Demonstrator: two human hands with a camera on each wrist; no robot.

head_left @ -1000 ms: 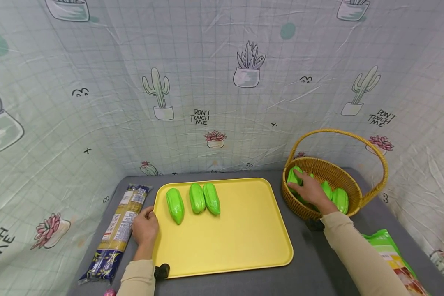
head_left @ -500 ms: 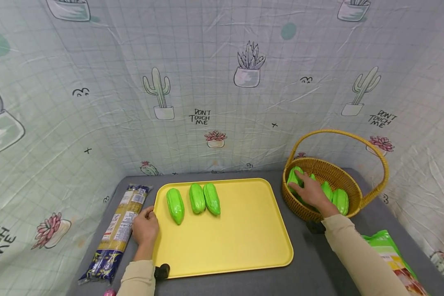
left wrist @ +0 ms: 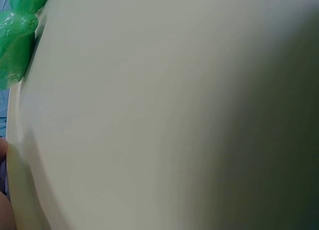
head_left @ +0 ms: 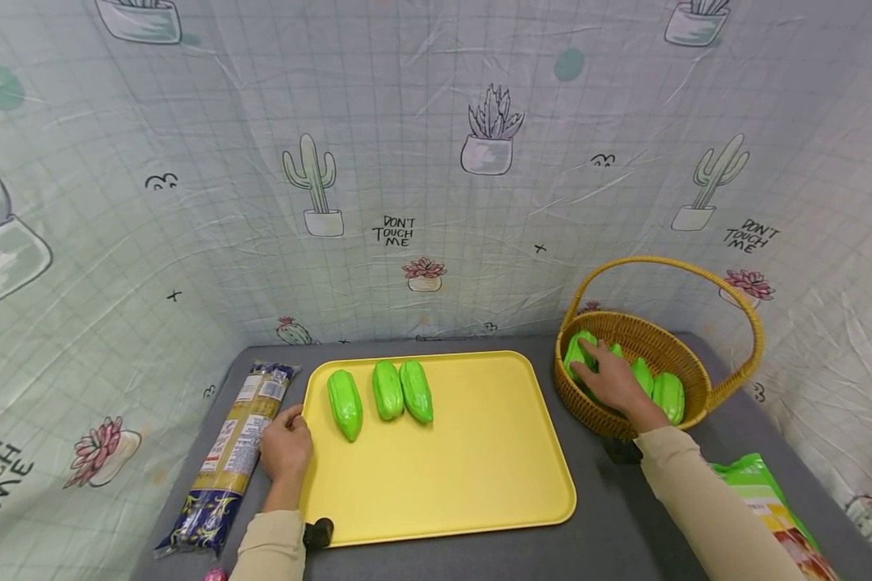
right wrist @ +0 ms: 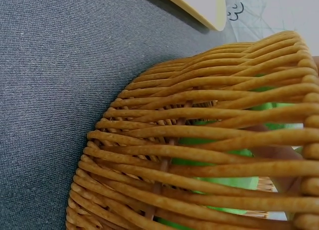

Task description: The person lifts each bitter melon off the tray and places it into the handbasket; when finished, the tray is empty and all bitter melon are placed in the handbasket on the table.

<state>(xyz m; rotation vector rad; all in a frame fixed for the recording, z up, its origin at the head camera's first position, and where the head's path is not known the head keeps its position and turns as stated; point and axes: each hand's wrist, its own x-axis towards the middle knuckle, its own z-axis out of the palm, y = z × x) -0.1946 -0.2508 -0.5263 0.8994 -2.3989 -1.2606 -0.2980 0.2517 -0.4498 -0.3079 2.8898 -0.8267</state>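
Observation:
In the head view, the yellow tray (head_left: 472,468) holds three green, ridged gourds, one (head_left: 345,405) apart at the left and a close pair (head_left: 387,390). My left hand (head_left: 287,446) grips the tray's left rim; in the left wrist view only bits of its fingers (left wrist: 5,215) show there. Inside the wicker basket (head_left: 589,411), my right hand (head_left: 614,379) holds a gourd (head_left: 576,355) at the left side, with thumb and fingers across it. More gourds (head_left: 668,394) lie beside that hand. In the right wrist view, the basket's weave (right wrist: 209,155) hides most of the hand.
Left of the tray lies a long pack of pasta (head_left: 236,452). A green printed bag (head_left: 770,500) lies at the front right. The basket's tall handle (head_left: 661,258) arches above it. A patterned cloth (head_left: 421,161) surrounds the grey table (head_left: 596,524).
Both hands stay almost still, the left at the tray rim and the right on the gourd in the basket. The head view shifts very slightly.

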